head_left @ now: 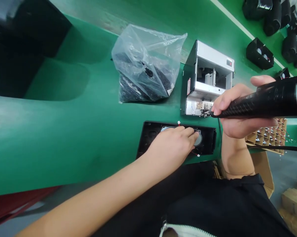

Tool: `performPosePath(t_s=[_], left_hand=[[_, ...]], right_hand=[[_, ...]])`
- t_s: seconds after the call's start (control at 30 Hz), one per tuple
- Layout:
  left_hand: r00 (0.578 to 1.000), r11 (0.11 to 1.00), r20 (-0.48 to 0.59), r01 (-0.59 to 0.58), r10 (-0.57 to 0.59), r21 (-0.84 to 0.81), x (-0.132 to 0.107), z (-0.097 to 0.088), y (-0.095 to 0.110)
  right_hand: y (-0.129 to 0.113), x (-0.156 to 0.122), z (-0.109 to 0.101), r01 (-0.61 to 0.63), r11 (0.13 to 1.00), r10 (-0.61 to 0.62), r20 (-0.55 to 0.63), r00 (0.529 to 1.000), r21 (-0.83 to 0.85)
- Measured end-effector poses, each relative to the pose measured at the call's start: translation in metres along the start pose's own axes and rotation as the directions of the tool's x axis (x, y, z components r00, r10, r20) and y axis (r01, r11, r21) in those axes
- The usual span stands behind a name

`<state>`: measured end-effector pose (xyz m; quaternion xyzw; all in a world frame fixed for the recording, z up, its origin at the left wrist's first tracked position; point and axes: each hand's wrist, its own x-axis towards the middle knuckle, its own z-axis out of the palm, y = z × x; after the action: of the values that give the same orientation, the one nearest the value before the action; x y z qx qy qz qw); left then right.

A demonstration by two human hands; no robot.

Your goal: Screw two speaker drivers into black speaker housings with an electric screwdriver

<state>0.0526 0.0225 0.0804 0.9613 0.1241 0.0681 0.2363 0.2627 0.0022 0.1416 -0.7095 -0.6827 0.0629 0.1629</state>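
My right hand (237,102) is wrapped round a black electric screwdriver (267,98), held level with its tip at the front of a silver-and-black screw feeder (210,52). Below it, a shallow black plastic housing (209,141) lies on the green bench. Two round speakers sit inside; the right speaker (198,140) shows partly, the left one is mostly covered. My left hand (173,141) reaches over the housing, its bent fingers closed against the right speaker, its thumb hidden. Thin wires with small white connectors (179,122) stick out on both sides of the housing.
A clear plastic bag (148,65) of small black parts stands behind the housing. A large black box (22,42) is at the left. To the right lies a cardboard divider tray (267,138) of wired parts. More black housings (259,54) stand farther back.
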Motion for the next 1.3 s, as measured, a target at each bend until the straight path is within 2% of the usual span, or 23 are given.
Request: performPosePath(t_s=[0.07, 0.13, 0.3, 0.47, 0.63, 0.73, 0.83, 0.9, 0.93, 1.0, 1.07, 1.1, 1.13, 1.2, 1.3], left_hand=[[1.0, 1.0, -0.016, -0.001, 0.001, -0.016, 0.0, 0.001, 0.0], [0.999, 0.999, -0.033, 0.004, -0.005, -0.035, -0.001, 0.001, -0.001], [0.999, 0.999, -0.048, 0.008, -0.01, -0.052, 0.0, 0.002, -0.001], [1.0, 0.999, -0.024, 0.013, -0.013, -0.03, 0.002, 0.0, -0.002], [1.0, 1.0, -0.005, 0.021, -0.021, -0.015, 0.002, 0.001, -0.003], [1.0, 1.0, 0.017, 0.026, -0.026, 0.004, 0.001, 0.002, -0.002], [1.0, 1.0, -0.009, 0.029, -0.029, -0.01, 0.0, 0.003, -0.003], [0.999, 0.999, -0.035, 0.024, -0.025, -0.034, -0.002, 0.004, -0.004], [0.999, 0.999, -0.041, 0.023, -0.024, -0.043, -0.002, 0.005, -0.004], [0.999, 0.999, -0.034, 0.026, -0.028, -0.043, -0.003, 0.005, -0.005], [0.999, 0.999, -0.011, 0.037, -0.038, -0.023, -0.003, 0.005, -0.005], [0.999, 0.999, 0.002, 0.041, -0.041, -0.012, -0.002, 0.004, -0.004], [0.999, 0.999, 0.014, 0.043, -0.043, -0.002, -0.002, 0.004, -0.004], [0.999, 0.999, 0.028, 0.037, -0.037, 0.009, -0.003, 0.003, -0.004], [1.0, 1.0, 0.021, 0.012, -0.012, 0.013, -0.004, 0.001, -0.004]], right_hand=[[-0.007, 0.004, -0.004, -0.089, 0.996, 0.089, -0.135, 0.987, 0.001], [-0.013, 0.007, -0.007, -0.142, 0.989, 0.147, -0.208, 0.967, 0.039], [-0.012, 0.007, -0.002, -0.173, 0.966, 0.233, -0.36, 0.903, 0.191], [-0.009, 0.001, -0.005, -0.167, 0.968, 0.209, -0.237, 0.949, 0.185], [-0.016, 0.004, -0.012, -0.236, 0.929, 0.314, -0.27, 0.91, 0.286], [-0.02, 0.005, -0.012, -0.186, 0.934, 0.261, -0.226, 0.939, 0.304], [-0.022, -0.006, -0.016, -0.174, 0.973, 0.199, -0.173, 0.964, 0.152], [-0.023, -0.022, -0.023, -0.127, 0.985, 0.148, -0.196, 0.969, 0.117], [-0.022, -0.032, -0.027, -0.067, 0.984, 0.108, -0.254, 0.961, 0.167], [-0.022, -0.052, -0.035, 0.126, 0.919, 0.053, -0.432, 0.9, 0.375], [-0.022, -0.068, -0.038, 0.319, 0.756, 0.075, -0.561, 0.825, 0.571], [-0.022, -0.072, -0.037, 0.377, 0.669, 0.099, -0.58, 0.809, 0.641], [-0.022, -0.074, -0.033, 0.4, 0.599, 0.132, -0.578, 0.805, 0.694], [-0.019, -0.073, -0.021, 0.388, 0.531, 0.198, -0.555, 0.808, 0.754], [-0.013, -0.062, 0.004, 0.464, 0.481, 0.237, -0.62, 0.748, 0.744]])
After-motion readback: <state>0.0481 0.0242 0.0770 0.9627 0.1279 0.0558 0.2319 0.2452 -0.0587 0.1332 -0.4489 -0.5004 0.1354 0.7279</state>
